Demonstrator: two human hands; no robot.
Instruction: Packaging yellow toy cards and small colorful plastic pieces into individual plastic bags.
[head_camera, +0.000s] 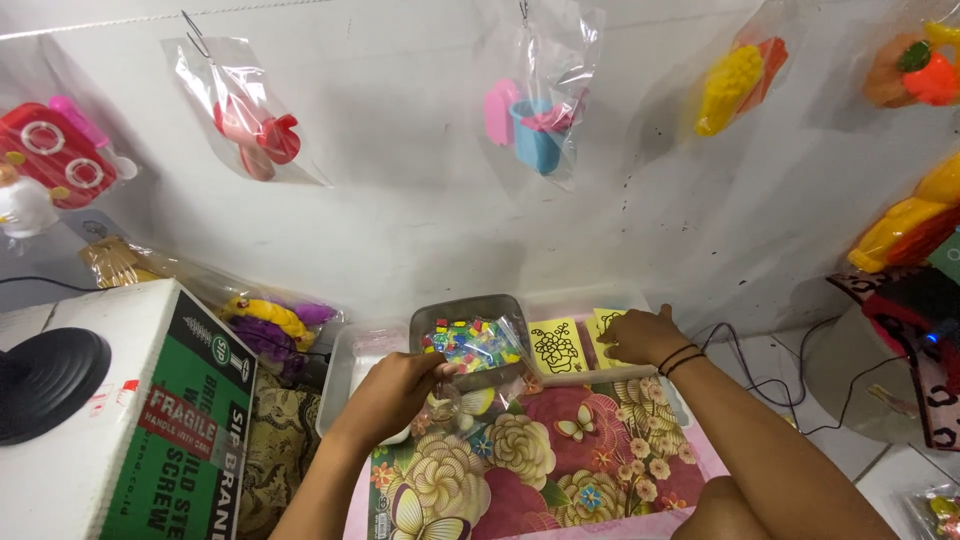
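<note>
Green-and-white cardboard box (175, 420) with a red rectangular label sits well left of the grey tray (470, 312); left hand (395, 390) fingers closed on a clear bag of coloured beads (472, 343) lying in that tray; right hand (640, 335) right of the tray, fingers flat on yellow stencil cards (560, 347); toy bags (540, 100) hang on the wall above.

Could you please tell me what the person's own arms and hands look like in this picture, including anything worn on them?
Both arms are bare to as far up as the frame shows, with no sleeves visible. The left hand wears no glove, ring or band that I can see. The right hand is also ungloved, and two thin dark bands circle its wrist.
</note>
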